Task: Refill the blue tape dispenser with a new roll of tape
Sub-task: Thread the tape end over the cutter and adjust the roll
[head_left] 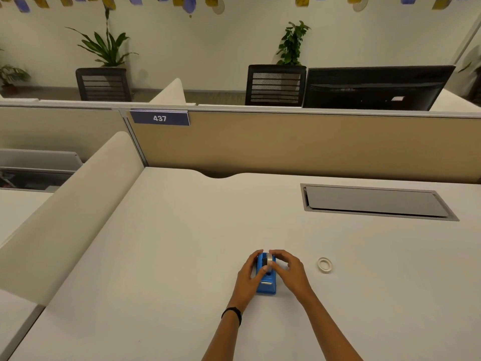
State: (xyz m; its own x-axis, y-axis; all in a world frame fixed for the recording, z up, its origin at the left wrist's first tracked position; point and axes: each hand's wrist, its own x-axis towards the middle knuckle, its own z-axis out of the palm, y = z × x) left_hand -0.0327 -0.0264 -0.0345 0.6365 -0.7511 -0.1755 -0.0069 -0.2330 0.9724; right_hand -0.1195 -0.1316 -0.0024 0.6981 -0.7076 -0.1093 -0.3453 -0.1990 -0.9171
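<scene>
Dispenser (268, 289), blue, on desk (182, 256): long axis 12 to 6 o'clock, cutter toward 6. Left hand (247, 274) curls round its 9 o'clock flank. Right hand (290, 272) pinches tape roll (270, 260) at its 12 o'clock end. White ring (325, 264) lies apart at 3 o'clock, nearer right hand.

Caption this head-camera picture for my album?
Left hand grips a blue plastic tape dispenser while right hand pinches its clear tape roll; white ring lies nearby.
</scene>
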